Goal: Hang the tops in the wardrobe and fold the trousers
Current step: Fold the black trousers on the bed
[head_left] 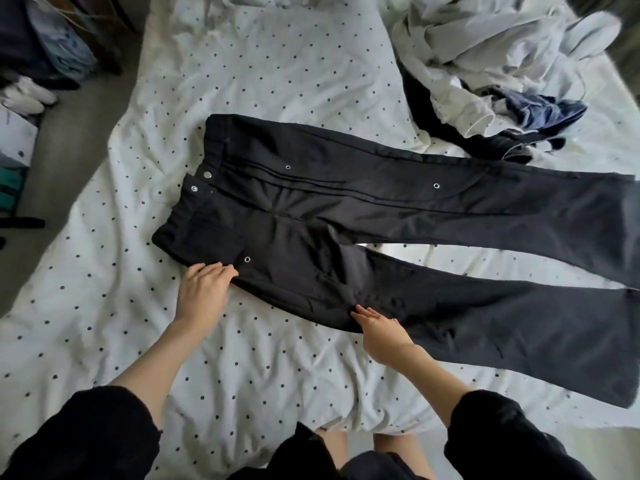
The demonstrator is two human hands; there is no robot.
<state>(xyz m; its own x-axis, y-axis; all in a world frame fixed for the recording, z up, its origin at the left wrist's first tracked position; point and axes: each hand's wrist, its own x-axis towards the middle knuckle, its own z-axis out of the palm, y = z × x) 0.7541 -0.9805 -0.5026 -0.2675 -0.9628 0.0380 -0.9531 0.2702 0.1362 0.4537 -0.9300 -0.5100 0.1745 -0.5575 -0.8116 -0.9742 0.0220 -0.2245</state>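
Black flared trousers (pixel 363 216) of a smooth woven cloth, with small silver eyelets and a metal waist button, lie spread flat across the middle of a white bed sheet (pixel 242 358) dotted with small dark spots. The waistband points toward the sheet's left edge, and the two legs fan out toward its right edge, the nearer leg reaching close to the near right corner. The left hand (pixel 204 289) rests on the near edge of the trousers just below the waistband, fingers held together and fairly straight, touching the cloth beside one eyelet. The right hand (pixel 381 327) lies with straight, slightly spread fingers on the near edge of the nearer leg, pressing the fabric rather than gripping it. Both forearms are bare below pushed-up black sleeves (pixel 86 434). At the sheet's far right corner sits a crumpled heap of pale grey, white and dark blue garments (pixel 502 71), touching the farther leg.
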